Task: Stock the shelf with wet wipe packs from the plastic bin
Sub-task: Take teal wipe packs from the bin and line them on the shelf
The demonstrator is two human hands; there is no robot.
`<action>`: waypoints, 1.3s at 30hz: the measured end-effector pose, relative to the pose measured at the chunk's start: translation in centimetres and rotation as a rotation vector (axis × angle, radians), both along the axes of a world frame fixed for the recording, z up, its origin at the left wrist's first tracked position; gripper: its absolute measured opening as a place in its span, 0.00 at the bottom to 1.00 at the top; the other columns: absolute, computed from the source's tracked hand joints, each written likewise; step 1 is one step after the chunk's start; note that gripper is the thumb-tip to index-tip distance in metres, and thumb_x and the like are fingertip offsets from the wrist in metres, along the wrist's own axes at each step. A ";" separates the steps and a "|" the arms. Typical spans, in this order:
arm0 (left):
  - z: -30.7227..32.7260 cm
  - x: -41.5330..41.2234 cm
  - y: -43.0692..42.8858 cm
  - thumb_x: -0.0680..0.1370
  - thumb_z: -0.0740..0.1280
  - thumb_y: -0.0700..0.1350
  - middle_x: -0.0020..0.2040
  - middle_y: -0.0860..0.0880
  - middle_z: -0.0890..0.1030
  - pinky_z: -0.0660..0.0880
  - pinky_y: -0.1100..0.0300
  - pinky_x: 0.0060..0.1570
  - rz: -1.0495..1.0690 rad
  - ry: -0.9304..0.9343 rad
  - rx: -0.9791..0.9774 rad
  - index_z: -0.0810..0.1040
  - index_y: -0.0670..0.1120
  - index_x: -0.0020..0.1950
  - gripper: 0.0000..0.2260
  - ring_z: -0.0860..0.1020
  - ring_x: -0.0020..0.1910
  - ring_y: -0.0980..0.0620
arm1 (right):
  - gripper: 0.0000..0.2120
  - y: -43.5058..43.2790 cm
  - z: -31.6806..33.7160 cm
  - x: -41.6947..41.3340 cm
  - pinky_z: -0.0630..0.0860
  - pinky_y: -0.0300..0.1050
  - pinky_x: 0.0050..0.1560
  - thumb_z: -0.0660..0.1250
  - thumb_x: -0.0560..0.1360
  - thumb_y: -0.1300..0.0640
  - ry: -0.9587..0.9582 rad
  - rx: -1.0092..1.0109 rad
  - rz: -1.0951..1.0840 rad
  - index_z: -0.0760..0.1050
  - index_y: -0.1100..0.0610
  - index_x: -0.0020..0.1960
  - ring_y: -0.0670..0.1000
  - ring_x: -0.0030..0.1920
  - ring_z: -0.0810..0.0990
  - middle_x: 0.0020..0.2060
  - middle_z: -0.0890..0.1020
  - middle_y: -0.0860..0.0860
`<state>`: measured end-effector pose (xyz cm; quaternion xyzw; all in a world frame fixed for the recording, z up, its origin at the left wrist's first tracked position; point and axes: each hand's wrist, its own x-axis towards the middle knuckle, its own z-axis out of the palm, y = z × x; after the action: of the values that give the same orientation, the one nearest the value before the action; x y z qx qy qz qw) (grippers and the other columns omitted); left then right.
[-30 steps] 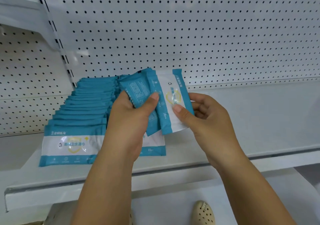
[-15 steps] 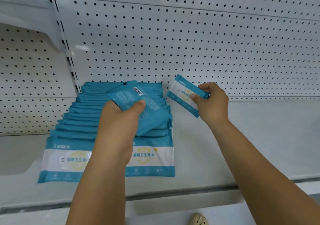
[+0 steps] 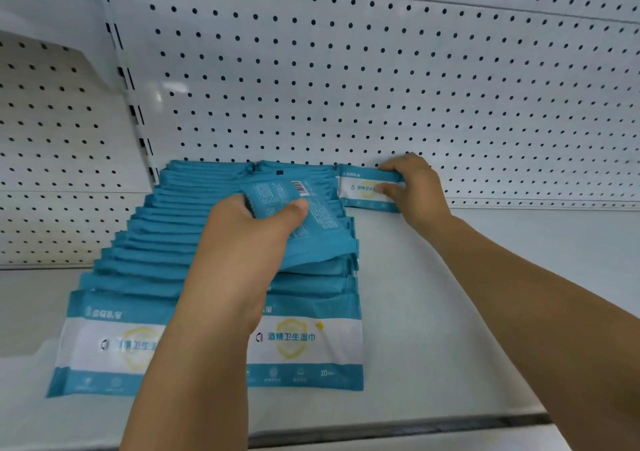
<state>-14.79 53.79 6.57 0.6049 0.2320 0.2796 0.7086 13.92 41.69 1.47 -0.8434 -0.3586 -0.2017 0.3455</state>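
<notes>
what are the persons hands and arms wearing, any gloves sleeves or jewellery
Nothing worn shows. The left hand and right hand are bare: no gloves, rings or tape. The left forearm and right forearm are uncovered down to the picture's edge, with no sleeve, cuff, watch or bracelet in view. The left thumbnail looks short and unpainted.

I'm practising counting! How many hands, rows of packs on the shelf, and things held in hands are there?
Hands: 2, left hand and right hand
Rows: 2, left row and right row
Held: 2, bundle in the left, pack in the right
Total: 6
</notes>
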 end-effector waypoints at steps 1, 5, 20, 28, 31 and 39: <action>0.0 -0.1 0.1 0.77 0.75 0.42 0.45 0.51 0.88 0.81 0.46 0.56 0.006 -0.002 -0.001 0.85 0.48 0.48 0.01 0.87 0.46 0.50 | 0.16 0.2 -0.2 0.4 0.71 0.46 0.61 0.76 0.73 0.60 -0.080 -0.023 -0.007 0.81 0.59 0.60 0.56 0.60 0.74 0.57 0.78 0.56; 0.2 0.1 0.2 0.77 0.74 0.42 0.44 0.52 0.88 0.82 0.48 0.55 0.014 -0.030 -0.022 0.85 0.48 0.48 0.02 0.87 0.45 0.52 | 0.19 0.3 -0.9 1.3 0.75 0.53 0.61 0.79 0.70 0.58 -0.221 -0.028 -0.059 0.82 0.55 0.61 0.57 0.59 0.73 0.58 0.74 0.56; 0.8 -0.7 -1.9 0.81 0.69 0.42 0.53 0.49 0.87 0.81 0.44 0.58 -0.051 -0.174 -0.163 0.80 0.48 0.61 0.09 0.86 0.52 0.48 | 0.17 -3.2 6.2 -21.1 0.80 0.39 0.40 0.75 0.70 0.44 0.751 0.390 0.300 0.84 0.54 0.53 0.42 0.40 0.84 0.44 0.87 0.48; 0.8 -1.6 -2.8 0.82 0.66 0.47 0.57 0.48 0.87 0.78 0.45 0.64 -0.209 -0.110 -0.163 0.80 0.46 0.64 0.12 0.85 0.57 0.49 | 0.12 -4.7 4.9 -20.8 0.81 0.42 0.50 0.77 0.69 0.56 0.817 0.632 0.348 0.85 0.58 0.51 0.48 0.44 0.84 0.45 0.88 0.55; 1.6 -2.2 -3.0 0.79 0.68 0.56 0.56 0.49 0.87 0.76 0.49 0.65 -0.302 -0.052 -0.097 0.81 0.47 0.64 0.18 0.85 0.57 0.51 | 0.05 -5.4 5.1 -20.8 0.80 0.38 0.48 0.77 0.72 0.62 0.604 0.624 0.316 0.86 0.53 0.46 0.47 0.44 0.84 0.42 0.88 0.50; 2.6 -1.7 -3.2 0.81 0.68 0.44 0.59 0.35 0.83 0.83 0.42 0.53 -0.159 -0.274 -0.487 0.77 0.40 0.58 0.10 0.85 0.53 0.40 | 0.12 -6.0 5.7 -21.6 0.76 0.35 0.55 0.72 0.68 0.45 0.549 0.546 0.509 0.87 0.50 0.46 0.41 0.57 0.81 0.54 0.85 0.43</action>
<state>-16.53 50.58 9.13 0.3899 0.1464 0.2385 0.8773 -7.68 35.73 7.21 -0.6290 -0.3833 0.0332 0.6755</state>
